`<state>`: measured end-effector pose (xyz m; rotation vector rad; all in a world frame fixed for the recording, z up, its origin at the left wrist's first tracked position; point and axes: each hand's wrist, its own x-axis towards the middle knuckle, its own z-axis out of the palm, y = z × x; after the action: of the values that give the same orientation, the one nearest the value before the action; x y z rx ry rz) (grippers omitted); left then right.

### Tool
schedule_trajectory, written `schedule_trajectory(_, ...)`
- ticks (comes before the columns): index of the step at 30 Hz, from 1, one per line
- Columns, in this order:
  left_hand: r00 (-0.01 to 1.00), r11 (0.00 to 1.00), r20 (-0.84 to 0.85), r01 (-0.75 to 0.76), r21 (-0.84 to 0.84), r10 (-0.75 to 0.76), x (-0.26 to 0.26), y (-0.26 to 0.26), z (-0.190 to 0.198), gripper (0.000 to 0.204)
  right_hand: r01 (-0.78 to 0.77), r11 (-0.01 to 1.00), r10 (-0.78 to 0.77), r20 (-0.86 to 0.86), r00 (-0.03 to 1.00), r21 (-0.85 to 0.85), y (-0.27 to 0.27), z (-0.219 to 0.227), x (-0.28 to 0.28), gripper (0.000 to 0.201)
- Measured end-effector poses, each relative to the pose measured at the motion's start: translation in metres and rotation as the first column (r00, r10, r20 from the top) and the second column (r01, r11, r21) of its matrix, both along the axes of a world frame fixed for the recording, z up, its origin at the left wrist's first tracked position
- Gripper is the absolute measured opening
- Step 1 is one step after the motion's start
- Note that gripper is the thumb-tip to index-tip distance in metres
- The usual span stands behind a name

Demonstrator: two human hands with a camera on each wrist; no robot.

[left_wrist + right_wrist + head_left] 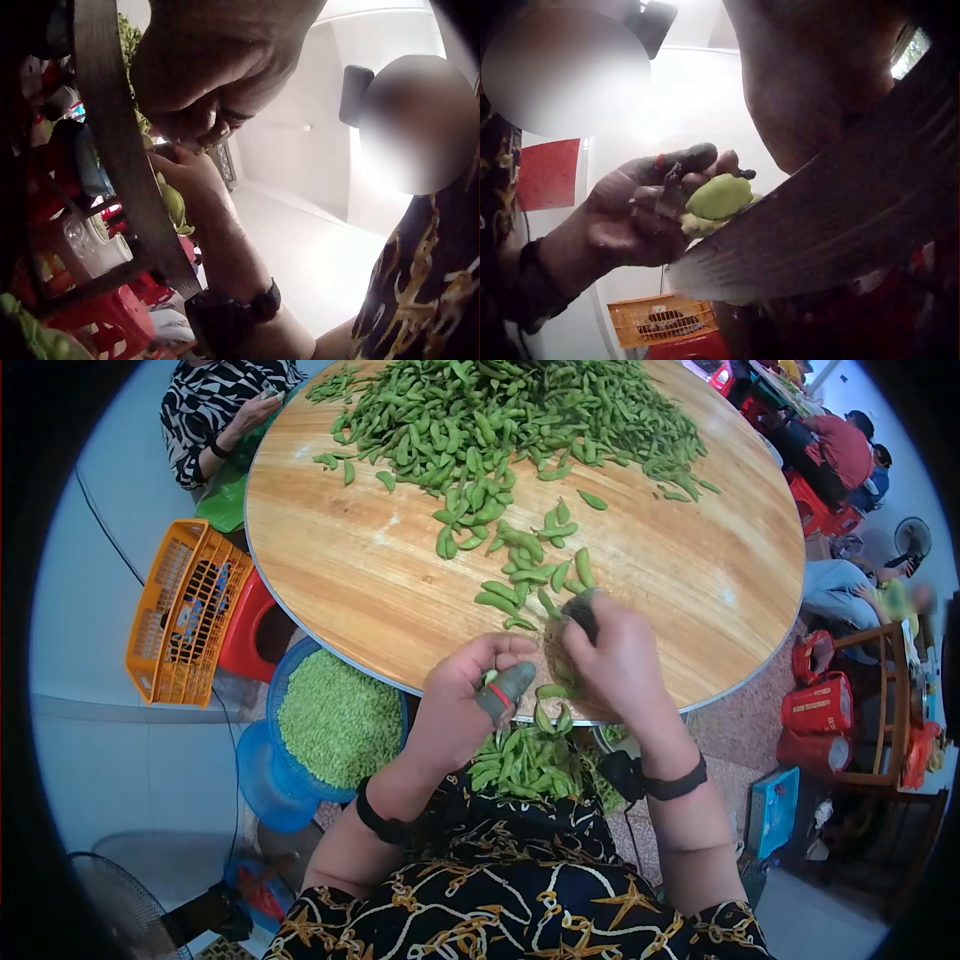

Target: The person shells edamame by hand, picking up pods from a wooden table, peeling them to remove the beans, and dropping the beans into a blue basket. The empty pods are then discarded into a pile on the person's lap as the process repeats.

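Observation:
Green soybean pods (pixel 525 565) trail from the big pile down the round wooden table (pixel 350 570) to its near edge. My left hand (pixel 455 685) is over that edge with curled fingers, a dark cover with a red band on its thumb (pixel 510 688). A small pale green bean (pixel 490 676) shows between that thumb and the fingers. My right hand (pixel 625 655) reaches over the pods, a dark cover (pixel 580 615) on its thumb; its fingers are bent and partly hidden, and I cannot tell whether they hold a pod. In the right wrist view a pod (pixel 720 196) overlaps the left hand.
A blue basin (pixel 400 705) of shelled beans (pixel 340 715) stands at the left below the table. More pods (pixel 530 760) lie in my lap. An orange crate (pixel 165 620) sits by a red stool (pixel 245 640). A person in a patterned top (pixel 215 405) sits at the far left.

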<state>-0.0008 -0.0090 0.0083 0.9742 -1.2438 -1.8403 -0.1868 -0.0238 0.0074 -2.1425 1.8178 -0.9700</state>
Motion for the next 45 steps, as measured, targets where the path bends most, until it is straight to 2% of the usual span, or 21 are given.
schedule_trajectory(1, 0.990, 0.994, -0.135, -0.022, 0.108, 0.036, -0.002, -0.001, 0.004, 0.024, -0.007, 1.000, 0.007, 0.004, 1.000, 0.002, 0.002, 0.003, -0.005, 0.012)
schedule_trajectory(2, 0.961, 0.976, -0.262, -0.028, 0.217, 0.086, -0.004, -0.003, 0.006, 0.027, -0.178, 0.923, -0.019, 0.504, 0.863, 0.340, 0.005, 0.008, -0.011, 0.010)
schedule_trajectory(3, 0.962, 0.975, -0.256, -0.034, 0.218, 0.091, -0.006, -0.005, 0.005, 0.027, -0.471, 0.727, -0.231, 0.825, 0.516, 0.499, 0.009, 0.015, -0.015, 0.008)
schedule_trajectory(4, 0.932, 0.960, -0.359, 0.047, 0.275, 0.057, -0.008, -0.008, 0.004, 0.027, -0.617, 0.657, -0.287, 0.901, 0.327, 0.433, 0.015, 0.024, -0.016, 0.008)
schedule_trajectory(6, 0.889, 0.937, -0.456, 0.126, 0.325, 0.038, -0.013, -0.008, 0.001, 0.027, -0.661, 0.625, -0.291, 0.909, 0.298, 0.417, 0.022, 0.025, -0.015, 0.008)
schedule_trajectory(12, 0.861, 0.971, -0.488, -0.025, 0.239, 0.143, -0.023, -0.003, -0.008, 0.016, -0.680, 0.645, -0.140, 0.928, 0.345, 0.350, 0.043, 0.022, -0.009, 0.026)
schedule_trajectory(16, 0.915, 0.976, -0.343, -0.178, 0.128, 0.211, -0.032, 0.003, -0.003, 0.013, -0.702, 0.641, -0.140, 0.947, 0.289, 0.310, 0.046, 0.013, -0.010, 0.024)
schedule_trajectory(19, 0.943, 0.973, -0.241, -0.230, 0.031, 0.231, -0.037, 0.007, -0.005, 0.013, -0.612, 0.724, -0.078, 0.919, 0.387, 0.319, 0.048, 0.008, -0.006, 0.023)
schedule_trajectory(22, 0.944, 0.984, -0.279, -0.171, 0.052, 0.179, -0.035, 0.007, -0.008, 0.013, -0.591, 0.751, -0.117, 0.941, 0.319, 0.294, 0.050, 0.009, -0.005, 0.019)
schedule_trajectory(24, 0.923, 0.989, -0.363, -0.089, 0.114, 0.125, -0.028, 0.005, -0.011, 0.013, -0.713, 0.641, -0.349, 0.935, 0.059, 0.284, 0.051, 0.014, -0.006, 0.015)
schedule_trajectory(25, 0.904, 0.988, -0.421, -0.011, 0.151, 0.075, -0.023, 0.003, -0.014, 0.014, -0.716, 0.637, -0.349, 0.935, 0.062, 0.285, 0.051, 0.014, -0.007, 0.015)
schedule_trajectory(27, 0.877, 0.980, -0.479, 0.064, 0.189, 0.035, -0.020, 0.003, -0.014, 0.015, -0.774, 0.580, -0.492, 0.867, -0.084, 0.254, 0.053, 0.012, -0.007, 0.012)
schedule_trajectory(30, 0.902, 0.969, -0.432, 0.098, 0.226, 0.009, -0.021, 0.000, -0.009, 0.010, -0.717, 0.630, -0.373, 0.926, 0.055, 0.297, 0.054, 0.009, -0.003, 0.012)
schedule_trajectory(31, 0.989, 0.998, -0.146, 0.024, -0.058, -0.032, -0.024, 0.000, -0.009, 0.013, -0.719, 0.627, -0.373, 0.926, 0.063, 0.301, 0.055, 0.008, -0.002, 0.012)
schedule_trajectory(32, 0.988, 0.938, 0.152, 0.033, -0.345, 0.020, -0.026, -0.001, -0.008, 0.016, -0.555, 0.740, -0.190, 0.909, 0.371, 0.381, 0.056, 0.007, -0.001, 0.011)
schedule_trajectory(33, 0.989, 0.938, 0.144, 0.027, -0.346, 0.025, -0.026, -0.001, -0.006, 0.016, -0.372, 0.851, -0.041, 0.751, 0.659, 0.372, 0.056, 0.005, 0.001, 0.011)
schedule_trajectory(35, 0.984, 0.933, 0.180, 0.050, -0.357, 0.016, -0.024, -0.002, 0.002, 0.016, -0.348, 0.876, -0.019, 0.746, 0.666, 0.333, 0.054, 0.005, 0.001, 0.011)
schedule_trajectory(38, 0.985, 0.963, 0.170, 0.033, -0.269, 0.014, -0.018, -0.002, 0.013, 0.016, -0.552, 0.752, -0.233, 0.928, 0.289, 0.361, 0.050, 0.009, -0.006, 0.012)
schedule_trajectory(42, 0.999, 0.990, -0.038, -0.011, -0.142, 0.006, -0.013, -0.003, 0.006, 0.015, -0.531, 0.729, -0.212, 0.881, 0.424, 0.431, 0.051, 0.017, -0.003, 0.014)
schedule_trajectory(44, 0.975, 0.931, 0.215, 0.032, -0.364, 0.050, -0.010, -0.004, 0.008, 0.018, -0.367, 0.813, -0.179, 0.794, 0.581, 0.451, 0.048, 0.025, 0.001, 0.014)
schedule_trajectory(45, 0.977, 0.931, 0.209, 0.031, -0.364, 0.049, -0.009, -0.004, 0.011, 0.018, -0.364, 0.813, -0.180, 0.791, 0.585, 0.454, 0.046, 0.027, 0.003, 0.014)
